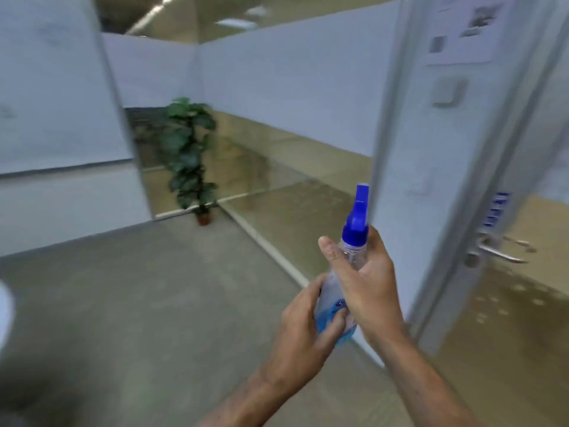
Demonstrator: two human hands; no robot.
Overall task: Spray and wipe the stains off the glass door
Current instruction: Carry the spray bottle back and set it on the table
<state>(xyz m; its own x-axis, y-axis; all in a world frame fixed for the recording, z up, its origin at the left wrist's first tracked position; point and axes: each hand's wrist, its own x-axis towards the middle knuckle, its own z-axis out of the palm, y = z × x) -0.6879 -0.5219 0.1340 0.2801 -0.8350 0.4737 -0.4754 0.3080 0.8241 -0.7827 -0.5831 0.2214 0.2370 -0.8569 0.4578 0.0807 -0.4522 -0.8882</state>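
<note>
Both hands [338, 303] gripping spray bottle [354, 238], glass door [523, 303] right, grey floor [138, 303]

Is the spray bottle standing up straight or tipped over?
Nearly upright. The spray bottle leans slightly, its blue nozzle on top, with the right hand at its neck and the left hand around its base.

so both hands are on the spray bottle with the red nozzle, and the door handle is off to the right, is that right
Not quite: the nozzle is blue, not red. The head view shows the left hand around the lower part of the spray bottle and the right hand near its neck, under the blue nozzle. The door handle is indeed off to the right.
</note>
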